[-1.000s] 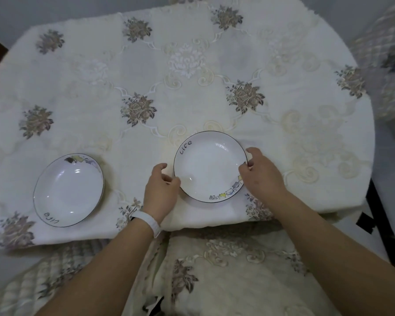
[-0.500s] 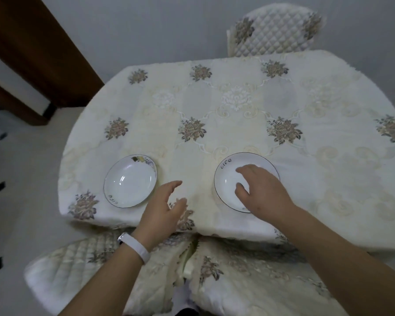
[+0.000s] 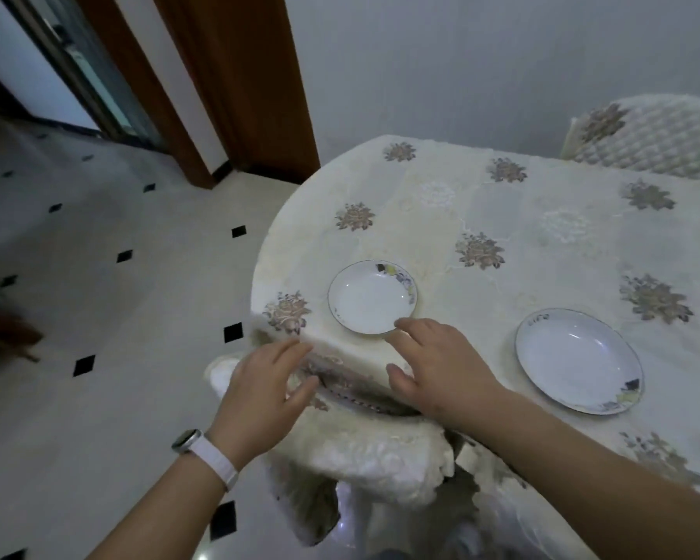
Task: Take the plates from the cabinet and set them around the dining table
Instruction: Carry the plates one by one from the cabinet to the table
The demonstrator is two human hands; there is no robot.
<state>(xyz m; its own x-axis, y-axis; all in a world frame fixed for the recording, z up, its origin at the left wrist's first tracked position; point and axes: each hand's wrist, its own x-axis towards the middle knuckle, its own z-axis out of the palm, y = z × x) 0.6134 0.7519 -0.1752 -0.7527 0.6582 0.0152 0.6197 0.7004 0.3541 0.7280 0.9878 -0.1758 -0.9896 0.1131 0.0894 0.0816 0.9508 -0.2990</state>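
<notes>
Two white plates with dark rims lie on the dining table (image 3: pixel 522 220), which wears a cream floral cloth. The smaller-looking left plate (image 3: pixel 370 297) sits near the table's left front edge. The right plate (image 3: pixel 574 357) lies near the front edge further right. My right hand (image 3: pixel 437 369) hovers open just below the left plate, fingertips close to its near rim. My left hand (image 3: pixel 259 390), with a white watch on the wrist, is open over the table's hanging edge, left of that plate. Neither hand holds anything.
A covered chair (image 3: pixel 364 450) stands tucked under the table's edge right below my hands. Another quilted chair (image 3: pixel 647 135) is at the far right. Tiled floor (image 3: pixel 98 317) spreads to the left, with a brown door frame (image 3: pixel 235 74) behind.
Both hands have let go of the right plate and moved left toward the left plate. My view has swung left, showing floor and door frame.
</notes>
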